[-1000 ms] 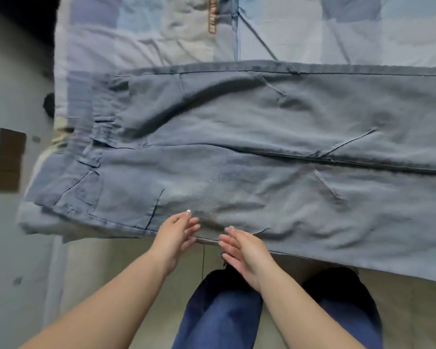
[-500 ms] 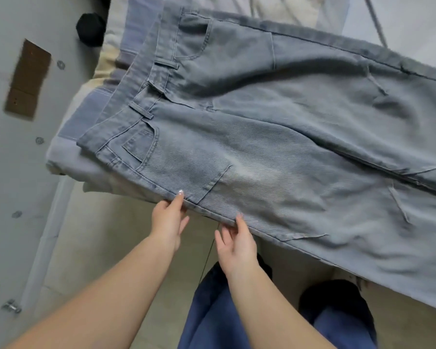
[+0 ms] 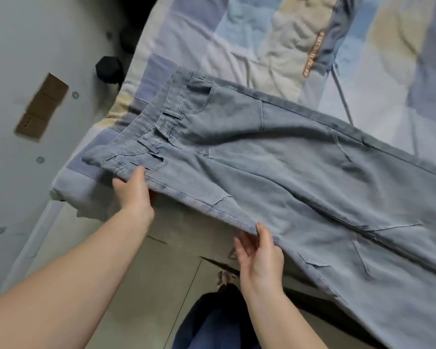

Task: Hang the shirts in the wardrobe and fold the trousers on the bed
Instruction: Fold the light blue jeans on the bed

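Light blue jeans [image 3: 275,157] lie spread across the bed [image 3: 237,46], waistband to the left and legs running off to the right. My left hand [image 3: 132,191] grips the near side seam just below the waistband, thumb on top and fingers under the cloth. Further along the same seam, my right hand [image 3: 259,253] pinches the edge at thigh height. Between both hands the near edge is lifted off the mattress.
The bed has a checked blue, beige and white cover. A grey strap with an orange label [image 3: 315,54] lies on it behind the jeans. A black object [image 3: 109,69] sits at the bed's left edge by the wall. Tiled floor [image 3: 146,273] lies below my arms.
My left hand has slid left along the seam up to the waistband and my right hand has moved right. Both now hold the edge and have raised it. The camera view has tilted.
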